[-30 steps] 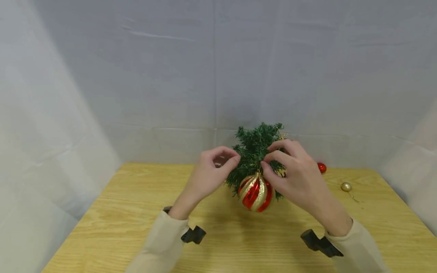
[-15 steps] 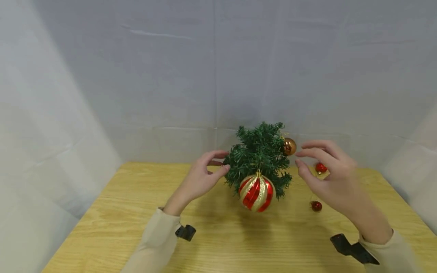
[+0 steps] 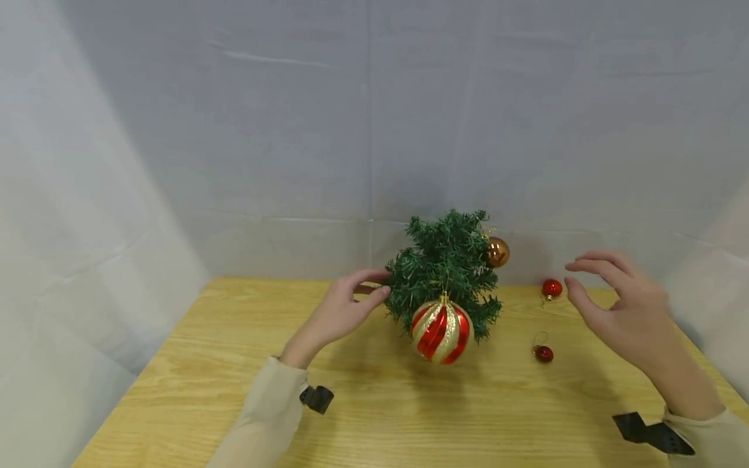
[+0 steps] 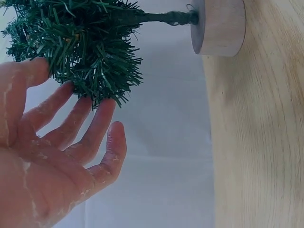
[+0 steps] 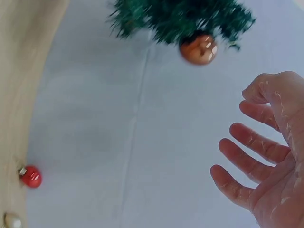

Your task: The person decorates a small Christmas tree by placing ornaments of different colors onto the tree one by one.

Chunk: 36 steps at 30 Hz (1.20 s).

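Observation:
A small artificial Christmas tree [image 3: 445,260] stands on the table, its round pale wooden base [image 4: 218,28] showing in the left wrist view. From its front hangs a large red bauble [image 3: 442,330] with gold glitter stripes. A copper-coloured bauble [image 3: 497,251] hangs at its right side. My left hand [image 3: 339,311] has its relaxed fingers against the tree's left branches, fingertips right at the needles. My right hand [image 3: 629,312] is raised to the right of the tree, fingers loosely bent with nothing between them.
A shiny red bauble [image 3: 552,289] lies near the table's back edge, left of my right hand. Closer to me is a small dark red bauble [image 3: 543,353] with a thread loop. A pale gold bauble [image 5: 12,221] shows in the right wrist view. White sheeting [image 3: 292,130] encloses the wooden table [image 3: 246,338].
My right hand has let go at the striped bauble's top and moved right, away from the tree. The bauble stays hanging. My left hand has shifted slightly left and down.

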### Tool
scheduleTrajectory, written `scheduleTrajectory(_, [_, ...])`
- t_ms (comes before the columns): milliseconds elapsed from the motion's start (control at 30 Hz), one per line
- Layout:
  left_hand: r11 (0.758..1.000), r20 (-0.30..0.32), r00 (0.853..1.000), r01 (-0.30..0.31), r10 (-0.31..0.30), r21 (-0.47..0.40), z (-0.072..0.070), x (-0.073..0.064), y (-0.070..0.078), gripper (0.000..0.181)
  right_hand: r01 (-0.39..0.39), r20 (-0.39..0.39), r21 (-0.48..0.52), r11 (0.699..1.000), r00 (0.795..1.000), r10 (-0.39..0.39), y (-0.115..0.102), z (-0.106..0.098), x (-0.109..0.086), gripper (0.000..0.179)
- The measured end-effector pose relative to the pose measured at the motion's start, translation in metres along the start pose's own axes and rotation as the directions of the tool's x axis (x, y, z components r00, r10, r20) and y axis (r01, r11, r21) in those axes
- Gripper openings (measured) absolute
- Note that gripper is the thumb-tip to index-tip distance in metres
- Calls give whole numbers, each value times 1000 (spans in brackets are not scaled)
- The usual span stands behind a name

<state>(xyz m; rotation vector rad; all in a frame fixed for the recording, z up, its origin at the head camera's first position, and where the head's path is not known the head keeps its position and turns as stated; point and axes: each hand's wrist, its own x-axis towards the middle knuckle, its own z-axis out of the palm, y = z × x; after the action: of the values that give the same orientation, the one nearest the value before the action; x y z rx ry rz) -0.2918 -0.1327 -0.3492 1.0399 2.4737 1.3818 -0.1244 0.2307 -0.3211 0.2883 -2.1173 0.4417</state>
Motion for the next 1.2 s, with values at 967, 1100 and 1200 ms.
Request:
scheduleTrajectory(967, [974,-26,981,-186,190,127,1,-10,-6,27,-202,256,-317,927,923,288,71,-15,-60,19])
scheduleTrajectory(1100, [922,-53,942,-310,330,233,4,-12,-7,23,-141,316,-352,925,912,260,83,-12,-68,22])
scheduleTrajectory(1200, [874,-66,905,-385,421,296,6,-13,-7,21,-95,353,-360,928,907,230,91,-9,-73,27])
